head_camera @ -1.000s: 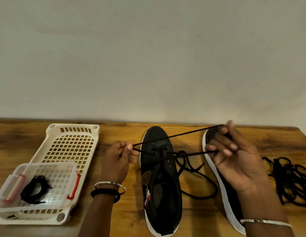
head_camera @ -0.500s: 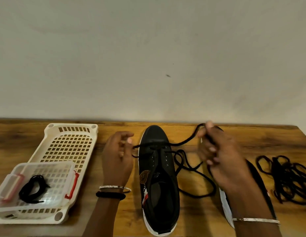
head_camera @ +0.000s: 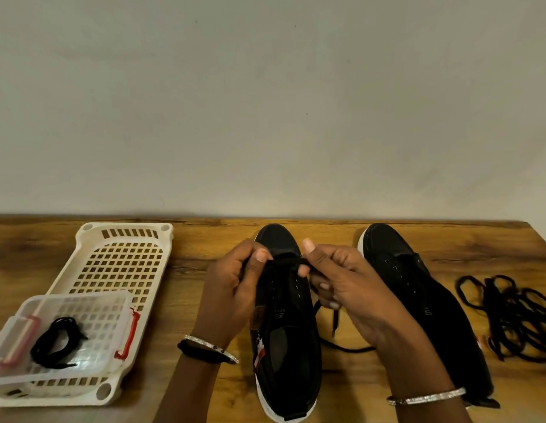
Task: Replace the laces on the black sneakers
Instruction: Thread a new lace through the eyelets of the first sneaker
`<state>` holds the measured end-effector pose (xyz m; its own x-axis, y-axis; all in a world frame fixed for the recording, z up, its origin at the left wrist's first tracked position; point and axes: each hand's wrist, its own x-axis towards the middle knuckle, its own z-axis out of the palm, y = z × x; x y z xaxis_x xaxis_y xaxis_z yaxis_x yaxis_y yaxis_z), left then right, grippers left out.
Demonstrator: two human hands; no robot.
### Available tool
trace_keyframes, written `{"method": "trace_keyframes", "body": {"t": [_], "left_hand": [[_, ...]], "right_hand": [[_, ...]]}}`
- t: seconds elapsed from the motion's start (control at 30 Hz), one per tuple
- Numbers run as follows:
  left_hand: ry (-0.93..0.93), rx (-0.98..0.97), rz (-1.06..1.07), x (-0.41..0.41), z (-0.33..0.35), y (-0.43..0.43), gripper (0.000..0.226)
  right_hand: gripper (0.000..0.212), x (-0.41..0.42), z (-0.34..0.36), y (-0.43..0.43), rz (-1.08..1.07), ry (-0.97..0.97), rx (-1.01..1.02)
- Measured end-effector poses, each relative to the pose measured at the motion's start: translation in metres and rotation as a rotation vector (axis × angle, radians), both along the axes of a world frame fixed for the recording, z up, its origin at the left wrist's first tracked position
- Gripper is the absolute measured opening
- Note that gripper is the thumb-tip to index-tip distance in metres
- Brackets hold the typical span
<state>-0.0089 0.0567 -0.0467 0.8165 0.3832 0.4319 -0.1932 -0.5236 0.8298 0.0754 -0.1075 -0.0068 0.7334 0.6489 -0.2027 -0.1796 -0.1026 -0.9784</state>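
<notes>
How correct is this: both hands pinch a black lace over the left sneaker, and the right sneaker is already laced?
Partly wrong: the head view shows the right sneaker with bare eyelets, no lace. The left hand and right hand do pinch the black lace over the left sneaker.

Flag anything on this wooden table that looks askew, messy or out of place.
Two things. The clear plastic box with red clasps sits crooked across the near end of the white perforated tray. A tangled heap of black laces sprawls loose at the right edge of the table, beside the unlaced black sneaker. Nothing looks damaged.
</notes>
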Motion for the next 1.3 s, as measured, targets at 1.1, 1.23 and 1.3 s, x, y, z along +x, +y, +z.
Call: {"method": "trace_keyframes", "body": {"t": [1.1, 1.23, 1.3], "left_hand": [[0.129, 0.120, 0.067, 0.004, -0.019, 0.005, 0.018], [0.150, 0.188, 0.145, 0.004, -0.022, 0.011, 0.018], [0.178, 0.182, 0.158, 0.004, -0.022, 0.011, 0.020]], "right_hand": [[0.014, -0.006, -0.022, 0.014, -0.276, -0.290, -0.130], [0.033, -0.004, -0.014, 0.004, -0.155, -0.400, -0.389], [0.044, -0.006, -0.010, 0.002, -0.059, -0.432, -0.525]]}}
